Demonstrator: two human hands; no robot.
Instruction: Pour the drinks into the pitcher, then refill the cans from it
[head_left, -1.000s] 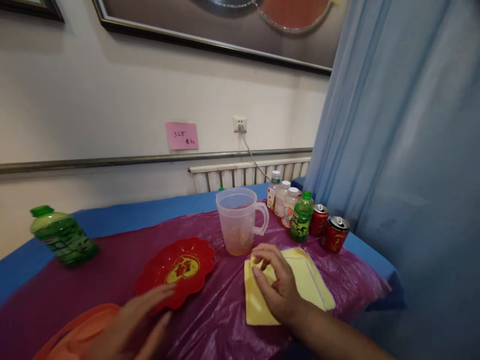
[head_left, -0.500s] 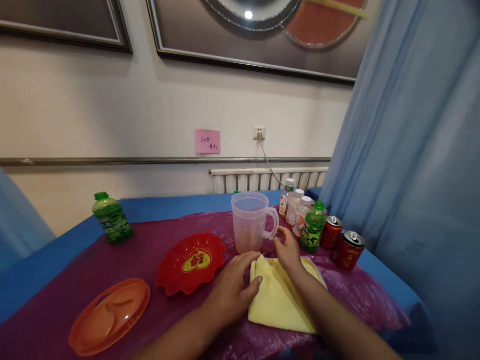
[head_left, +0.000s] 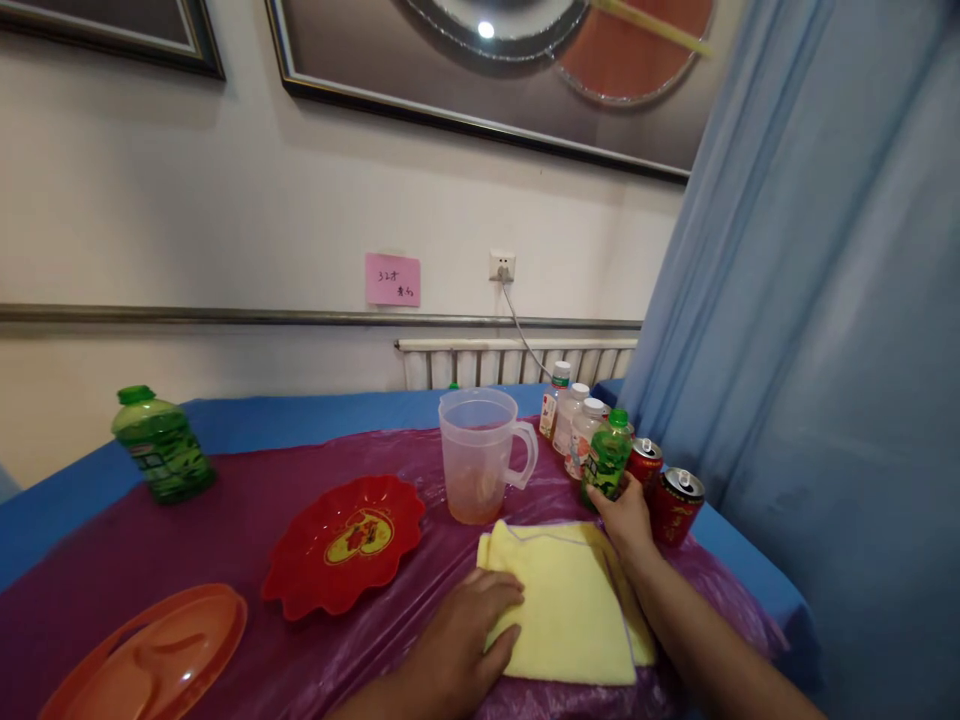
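Observation:
My right hand (head_left: 628, 515) is at the lower part of a small green drink bottle (head_left: 609, 455) on the right, thumb on its left side and fingers on its right. The bottle stands upright. My left hand (head_left: 472, 635) lies over the left edge of a folded yellow cloth (head_left: 562, 610), thumb apart from the fingers. Behind the cloth stands a clear plastic measuring jug (head_left: 476, 455), a little amber liquid at its bottom and its handle to the right. Neither hand touches the jug.
Left of the jug lie a red scalloped plate (head_left: 300, 560) and an orange lid (head_left: 165, 650). A large green bottle (head_left: 165, 450) stands far left. White-capped bottles (head_left: 577, 430) and red cans (head_left: 679, 510) crowd the right, near a blue curtain (head_left: 810, 350).
My right hand has moved right, from beside the jug's handle to the small green bottle. My left hand has drawn back slightly towards me along the cloth's edge. The view has shifted rightward.

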